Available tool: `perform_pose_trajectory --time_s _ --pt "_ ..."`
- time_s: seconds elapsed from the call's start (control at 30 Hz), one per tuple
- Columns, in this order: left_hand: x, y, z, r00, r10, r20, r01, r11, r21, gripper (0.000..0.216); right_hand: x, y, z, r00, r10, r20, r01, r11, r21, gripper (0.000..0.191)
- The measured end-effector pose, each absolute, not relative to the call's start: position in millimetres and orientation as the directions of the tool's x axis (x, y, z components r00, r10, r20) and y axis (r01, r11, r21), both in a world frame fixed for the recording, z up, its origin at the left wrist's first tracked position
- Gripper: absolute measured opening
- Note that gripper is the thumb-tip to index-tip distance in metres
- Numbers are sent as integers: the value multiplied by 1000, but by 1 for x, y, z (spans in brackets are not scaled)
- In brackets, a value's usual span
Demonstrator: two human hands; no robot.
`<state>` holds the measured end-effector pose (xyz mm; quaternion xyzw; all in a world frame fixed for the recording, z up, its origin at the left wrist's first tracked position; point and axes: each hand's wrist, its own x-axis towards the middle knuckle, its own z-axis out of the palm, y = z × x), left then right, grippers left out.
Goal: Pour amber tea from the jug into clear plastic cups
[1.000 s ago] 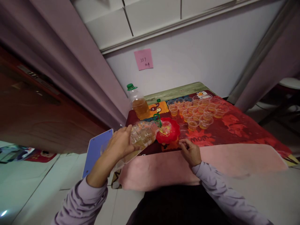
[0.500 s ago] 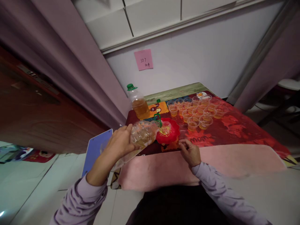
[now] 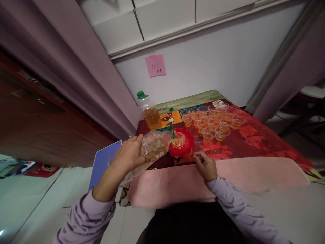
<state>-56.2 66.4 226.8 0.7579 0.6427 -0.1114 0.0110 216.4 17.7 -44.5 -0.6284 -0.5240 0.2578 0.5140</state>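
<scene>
My left hand point(image 3: 130, 150) is wrapped round a large clear plastic bottle point(image 3: 154, 145) lying tilted, its neck pointing right. Pale yellowish liquid fills part of it. A green handle point(image 3: 170, 128) sits at its neck. The bottle's mouth is over a small clear plastic cup point(image 3: 179, 137), which stands on a red scalloped plate point(image 3: 189, 149) and has some yellowish liquid in it. Close to the plate's lower right rim, my right hand point(image 3: 206, 166) has its fingers curled together, with nothing visible in them.
Several clear cups point(image 3: 208, 134) of amber drink crowd the right of the red patterned tablecloth point(image 3: 264, 145). A green-capped bottle point(image 3: 151, 117) of amber liquid stands behind, near a loose green cap point(image 3: 171, 109). A pink cloth point(image 3: 172, 189) covers the front edge; a blue board point(image 3: 105, 159) is left.
Both hands and the tilted bottle hold nearly the same place. The whole view has shifted very slightly; nothing has been taken up or let go.
</scene>
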Motion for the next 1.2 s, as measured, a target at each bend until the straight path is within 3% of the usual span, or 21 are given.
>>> perform_pose_trajectory --time_s 1.2 --pt "-52 66 234 147 971 -188 966 -182 -182 80 217 17 -41 318 929 191 355 71 -932 39"
